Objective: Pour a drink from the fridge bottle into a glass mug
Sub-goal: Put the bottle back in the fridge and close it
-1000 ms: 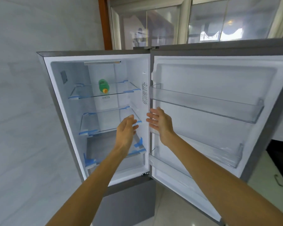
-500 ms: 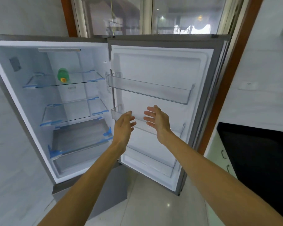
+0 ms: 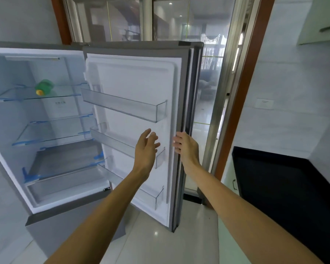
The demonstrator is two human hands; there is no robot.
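1. The green bottle [image 3: 44,87] is lying on the top glass shelf [image 3: 65,94].
2. The left hand [image 3: 146,149] is hovering before the open door [image 3: 133,82], grip loose and holding nothing.
3. The right hand [image 3: 186,146] is reaching at the door's outer edge, fingers straight, grip apart.

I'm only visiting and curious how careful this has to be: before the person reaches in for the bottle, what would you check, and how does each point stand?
1. The fridge door is swung wide: ok.
2. The green bottle is in sight, lying on its side on the top glass shelf: ok.
3. Nothing else on that shelf blocks the reach: ok.
4. The left hand is free, fingers relaxed: ok.
5. The right hand is clear of the door's outer edge: cannot tell; it is close, fingers straight.
6. A glass mug is ready: not ok, none in view.
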